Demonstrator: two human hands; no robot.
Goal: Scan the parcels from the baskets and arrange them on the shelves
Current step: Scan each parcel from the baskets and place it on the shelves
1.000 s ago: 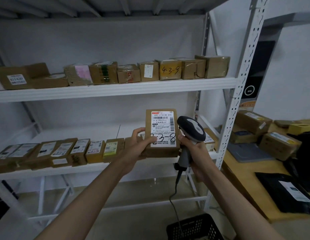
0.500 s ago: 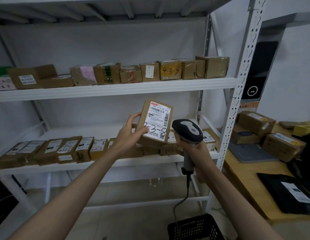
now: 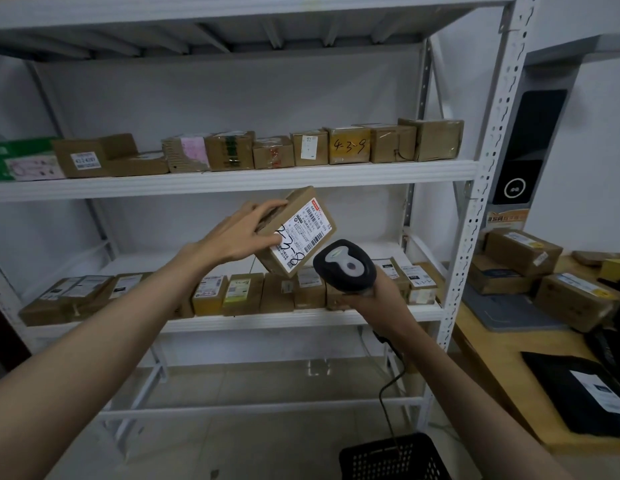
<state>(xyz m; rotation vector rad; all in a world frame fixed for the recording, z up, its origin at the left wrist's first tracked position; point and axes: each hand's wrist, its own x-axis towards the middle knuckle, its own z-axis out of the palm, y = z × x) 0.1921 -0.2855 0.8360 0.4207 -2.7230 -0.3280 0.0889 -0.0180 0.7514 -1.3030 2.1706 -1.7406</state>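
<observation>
Head view: left hand (image 3: 244, 233) grips a brown parcel (image 3: 298, 233) by its left side, fingers over the top edge, thumb on the label face; parcel is tilted, held in the air in front of the white shelf rack (image 3: 232, 178), between the middle shelf and the lower one, touching neither. Label faces the camera w/ handwritten digits across it, barcode toward the right end. Right hand (image 3: 377, 299) is closed round the handle of a grey-black scanner (image 3: 344, 266), head of it just below-right of the parcel, cable hanging down from it to a black basket (image 3: 393, 457) on the floor at the rack's foot. Rack's middle shelf carries a row of cartons, one marked 4-3-9 (image 3: 348, 147); lower shelf has a row of labelled boxes behind both hands. Right of the rack a wooden table (image 3: 502, 362) w/ more parcels & a black mailer bag (image 3: 582, 393)
</observation>
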